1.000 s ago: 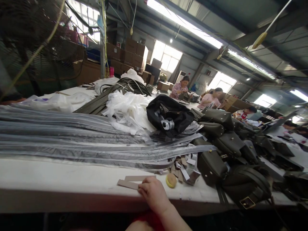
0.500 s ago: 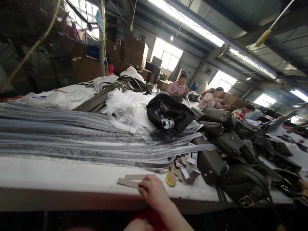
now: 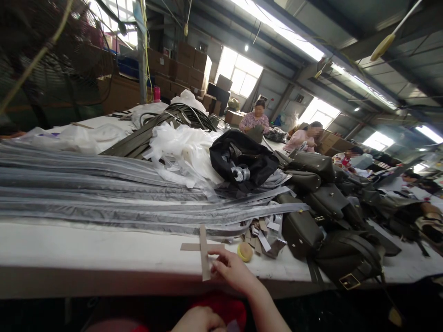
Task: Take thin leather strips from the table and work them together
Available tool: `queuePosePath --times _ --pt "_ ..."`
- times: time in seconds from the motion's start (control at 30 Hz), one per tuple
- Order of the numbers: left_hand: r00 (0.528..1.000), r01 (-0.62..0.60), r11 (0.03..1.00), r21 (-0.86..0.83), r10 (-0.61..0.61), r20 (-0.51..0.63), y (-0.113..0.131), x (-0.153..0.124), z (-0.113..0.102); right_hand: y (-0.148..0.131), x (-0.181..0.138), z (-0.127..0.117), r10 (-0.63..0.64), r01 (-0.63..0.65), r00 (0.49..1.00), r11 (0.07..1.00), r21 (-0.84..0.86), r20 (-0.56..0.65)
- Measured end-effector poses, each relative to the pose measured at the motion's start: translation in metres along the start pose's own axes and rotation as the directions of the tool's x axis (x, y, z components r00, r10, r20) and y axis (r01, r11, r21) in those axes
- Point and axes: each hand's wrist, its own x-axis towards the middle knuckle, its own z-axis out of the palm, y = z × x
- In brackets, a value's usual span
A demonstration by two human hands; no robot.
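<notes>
My right hand point(image 3: 231, 269) pinches a tan flat strip point(image 3: 204, 258) near the table's front edge and holds it upright. A second tan strip point(image 3: 189, 247) lies flat on the white table point(image 3: 86, 249) just behind it. A small round yellow pad point(image 3: 244, 251) sits to the right of my fingers, beside a heap of short tan and white strip pieces point(image 3: 262, 233). My left hand point(image 3: 197, 321) shows only partly at the bottom edge, below the table; its fingers are hidden.
Long grey plastic-wrapped strips point(image 3: 104, 193) lie across the table. Behind are white plastic sheets point(image 3: 183, 152) and a black bag point(image 3: 242, 161). Dark olive handbags point(image 3: 328, 216) are piled at right. Other people point(image 3: 256, 121) work at the far end. A fan point(image 3: 41, 60) stands at left.
My right hand lifted one tan strip off the table and turned it upright; before, it rested flat under my fingers. My left hand came into view at the bottom.
</notes>
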Motion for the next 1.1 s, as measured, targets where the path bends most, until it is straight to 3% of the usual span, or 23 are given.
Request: queuePosePath --times 0.1,0.27,0.5,0.93,1.1 --pt "0.999 -0.010 1.000 0.023 0.011 -0.032 0.004 0.000 0.000 0.004 -0.006 -0.005 -0.034 0.028 0.995 0.997 0.077 0.091" --pt "0.998 -0.038 0.999 0.038 0.040 -0.055 0.010 -0.002 -0.001 0.005 -0.009 0.005 -0.187 0.181 0.982 0.962 -0.202 -0.011" --pt "0.997 -0.035 0.997 0.073 0.040 -0.072 0.011 -0.002 -0.004 0.004 -0.005 0.010 -0.215 0.193 0.976 0.931 -0.310 -0.039" --pt "1.000 -0.004 0.999 0.052 0.005 -0.022 0.018 -0.006 -0.011 0.005 0.003 0.003 -0.165 0.166 0.986 0.976 -0.139 0.018" --pt "1.000 0.010 0.999 0.035 -0.009 -0.009 0.018 -0.004 -0.011 0.004 0.005 0.002 -0.231 0.230 0.973 0.963 -0.139 0.004"
